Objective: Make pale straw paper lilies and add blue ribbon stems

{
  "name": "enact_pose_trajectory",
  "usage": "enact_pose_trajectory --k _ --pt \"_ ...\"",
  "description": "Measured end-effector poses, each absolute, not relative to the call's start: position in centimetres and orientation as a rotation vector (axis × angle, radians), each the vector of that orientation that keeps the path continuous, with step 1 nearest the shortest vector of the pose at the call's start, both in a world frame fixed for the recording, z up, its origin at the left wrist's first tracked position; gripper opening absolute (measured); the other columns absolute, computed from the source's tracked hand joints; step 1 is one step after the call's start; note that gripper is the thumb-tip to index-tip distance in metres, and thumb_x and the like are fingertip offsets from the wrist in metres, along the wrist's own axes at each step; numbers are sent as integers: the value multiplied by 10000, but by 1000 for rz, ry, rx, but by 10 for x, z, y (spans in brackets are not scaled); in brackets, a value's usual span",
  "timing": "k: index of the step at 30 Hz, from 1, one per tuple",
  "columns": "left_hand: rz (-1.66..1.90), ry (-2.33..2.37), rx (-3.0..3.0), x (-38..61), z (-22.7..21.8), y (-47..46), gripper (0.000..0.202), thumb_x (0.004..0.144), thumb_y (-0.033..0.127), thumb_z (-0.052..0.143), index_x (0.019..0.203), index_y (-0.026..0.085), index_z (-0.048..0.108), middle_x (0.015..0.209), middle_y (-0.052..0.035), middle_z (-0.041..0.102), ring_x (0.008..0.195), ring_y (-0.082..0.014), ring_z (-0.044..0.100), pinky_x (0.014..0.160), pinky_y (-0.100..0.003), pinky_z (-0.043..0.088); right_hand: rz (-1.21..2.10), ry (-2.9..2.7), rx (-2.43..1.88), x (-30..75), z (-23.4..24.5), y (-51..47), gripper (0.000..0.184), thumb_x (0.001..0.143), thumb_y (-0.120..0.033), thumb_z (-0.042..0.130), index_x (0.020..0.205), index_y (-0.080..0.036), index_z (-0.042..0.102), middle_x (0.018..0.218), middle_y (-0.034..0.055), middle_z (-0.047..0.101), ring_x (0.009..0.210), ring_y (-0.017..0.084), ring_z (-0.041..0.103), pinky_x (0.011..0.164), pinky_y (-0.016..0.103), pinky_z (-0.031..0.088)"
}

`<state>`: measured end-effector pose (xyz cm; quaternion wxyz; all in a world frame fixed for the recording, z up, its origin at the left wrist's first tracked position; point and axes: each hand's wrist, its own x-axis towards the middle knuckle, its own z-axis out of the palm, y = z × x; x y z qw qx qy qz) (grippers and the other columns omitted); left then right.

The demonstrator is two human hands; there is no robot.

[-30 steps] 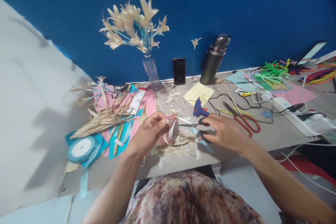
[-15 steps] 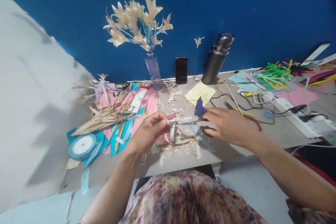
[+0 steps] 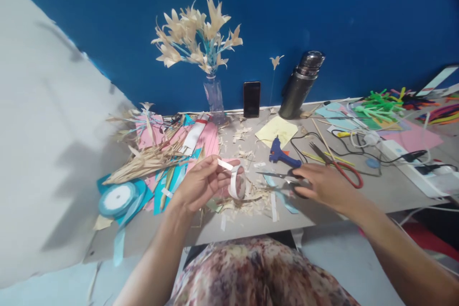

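Note:
My left hand is closed in a pinch on a white strip of tape that runs from a small tape roll hanging just right of the fingers. My right hand rests low over the table with its fingers through the dark handles of a pair of scissors, whose blades point left toward the roll and stand apart from it. Cream paper scraps lie under both hands.
A vase of cream paper flowers, a black phone and a metal flask stand along the blue wall. A blue glue gun, red-handled scissors, a blue ribbon spool, coloured papers, cables and a power strip cover the grey table.
My right hand has drawn the scissors rightward and down to the table, away from the tape. My left hand now holds a short strip with the roll hanging beside it.

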<state>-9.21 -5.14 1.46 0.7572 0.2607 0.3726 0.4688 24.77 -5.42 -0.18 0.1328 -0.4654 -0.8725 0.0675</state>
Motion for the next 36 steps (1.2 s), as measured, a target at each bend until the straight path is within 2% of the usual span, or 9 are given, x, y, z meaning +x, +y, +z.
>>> enact_pose_trajectory --k 7,11,15,21,25,27,30,34,36 --pt "1007 714 493 -102 20 -53 112 923 202 629 833 145 594 1191 -224 735 1075 -345 729 910 -518 586 437 -2218 -1889 292 -59 -82 108 810 -310 631 802 -212 585 890 75 677 736 212 646 641 297 419" --pt "1042 798 481 -108 5 -42 109 890 183 669 806 133 621 1127 -211 758 881 -274 768 820 -435 620 631 -2135 -2016 293 -62 -80 152 773 -303 628 715 -223 512 695 17 613 608 181 563 569 281 336" --pt "1081 980 583 -113 -11 -35 173 802 225 773 800 126 632 942 -158 781 717 -227 742 668 -341 612 772 -2132 -2017 296 -55 -75 138 744 -297 636 731 -222 521 690 2 620 624 177 559 575 273 329" --pt "1059 1183 926 -118 -3 -26 324 732 426 801 750 165 611 940 -100 761 727 -211 695 722 -364 572 862 -2109 -2010 300 -53 -78 158 760 -350 650 801 -223 566 754 8 653 674 187 600 622 279 401" --pt "1073 1543 1286 -118 9 -21 199 751 344 733 679 192 627 1058 -91 735 850 -230 653 740 -338 523 801 -2088 -1976 301 -52 -83 157 780 -369 649 813 -223 602 770 25 675 684 200 628 636 294 434" --pt "1184 1636 1349 -113 15 -25 145 753 293 724 683 200 638 997 -67 719 864 -220 638 729 -304 506 755 -2035 -1939 296 -47 -87 165 809 -391 634 815 -227 637 772 35 691 682 211 637 638 310 448" --pt "1233 1403 1145 -96 23 -38 167 787 329 731 751 196 637 763 -14 652 694 -166 606 671 -272 498 691 -1841 -1831 271 -29 -90 225 879 -422 589 790 -232 669 742 38 692 650 208 622 618 319 452" --pt "1049 984 943 -66 31 -54 270 773 387 774 736 160 632 734 -32 651 685 -161 621 701 -280 507 915 -1640 -1407 204 5 -83 251 909 -439 618 816 -217 689 815 46 705 720 200 632 651 301 489" --pt "1055 1003 1011 -55 36 -59 245 792 363 762 739 157 640 719 -31 654 687 -153 617 697 -261 487 1008 -1635 -1185 169 19 -74 243 895 -444 651 945 -214 714 921 59 721 783 200 637 691 303 495"
